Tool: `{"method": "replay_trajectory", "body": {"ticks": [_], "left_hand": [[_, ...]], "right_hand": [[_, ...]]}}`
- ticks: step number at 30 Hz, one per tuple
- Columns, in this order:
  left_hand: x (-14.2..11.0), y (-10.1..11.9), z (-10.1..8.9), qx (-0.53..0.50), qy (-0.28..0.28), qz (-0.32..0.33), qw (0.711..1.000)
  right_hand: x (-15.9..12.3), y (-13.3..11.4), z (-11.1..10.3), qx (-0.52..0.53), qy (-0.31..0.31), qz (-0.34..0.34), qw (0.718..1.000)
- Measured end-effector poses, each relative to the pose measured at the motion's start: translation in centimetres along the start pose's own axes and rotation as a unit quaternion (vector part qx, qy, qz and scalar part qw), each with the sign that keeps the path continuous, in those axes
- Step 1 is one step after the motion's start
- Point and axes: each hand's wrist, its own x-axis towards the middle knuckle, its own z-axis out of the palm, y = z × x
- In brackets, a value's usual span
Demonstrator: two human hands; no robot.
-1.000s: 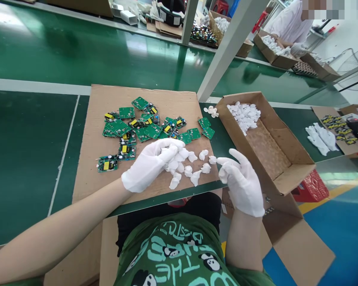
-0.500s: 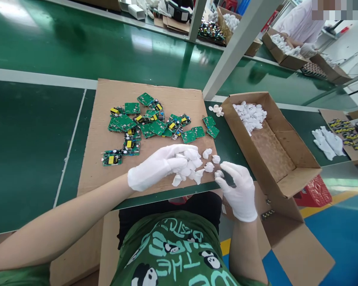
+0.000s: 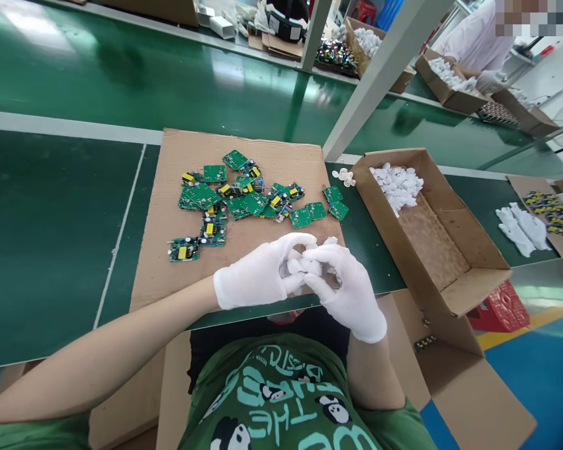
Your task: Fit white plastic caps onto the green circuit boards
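My left hand, in a white glove, curls round a cluster of small white pieces above the near edge of the cardboard sheet. My right hand, gloved too, meets it from the right, with thumb and fingers closed at the same cluster. The pieces look like thin, crumpled caps; their exact kind is unclear. Both hands partly hide them. Beyond the hands, green circuit boards with yellow components lie in a loose pile on the sheet.
To the right an open cardboard box holds a heap of white pieces. A few pale pieces lie beside its corner. A metal post rises behind. White gloves lie far right. A person works across the bench.
My right hand has moved left from the loose white pieces at the sheet's edge and now meets my left hand at the cluster. The view has shifted slightly.
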Motion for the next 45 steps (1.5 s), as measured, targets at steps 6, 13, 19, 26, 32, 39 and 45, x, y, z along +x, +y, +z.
{"method": "replay_trajectory", "body": {"ticks": [6,13,19,26,32,39,45], "left_hand": [[0.2,0.1,0.3,-0.187,-0.050,-0.058,0.979],[0.5,0.4,0.1,-0.293,-0.054,-0.091,0.950],[0.6,0.3,0.1,-0.260,-0.033,-0.100,0.960],[0.8,0.8,-0.2,-0.261,-0.007,-0.109,0.959],[0.5,0.5,0.3,-0.202,0.038,-0.095,0.974],[0.5,0.4,0.2,-0.250,0.042,-0.107,0.961],[0.6,0.7,-0.6,-0.316,0.074,-0.075,0.943]], "right_hand": [[-0.1,-0.3,-0.8,0.056,-0.050,0.044,0.996],[0.0,-0.4,-1.3,0.076,-0.066,0.102,0.990],[-0.2,-0.1,-0.8,0.138,-0.048,0.136,0.980],[0.2,-0.8,-0.6,0.195,-0.022,0.163,0.967],[0.3,-1.7,-0.7,0.383,0.014,0.216,0.898],[0.8,0.4,-2.6,0.276,0.187,0.209,0.919],[2.5,4.4,-4.1,0.031,0.085,0.169,0.981]]}}
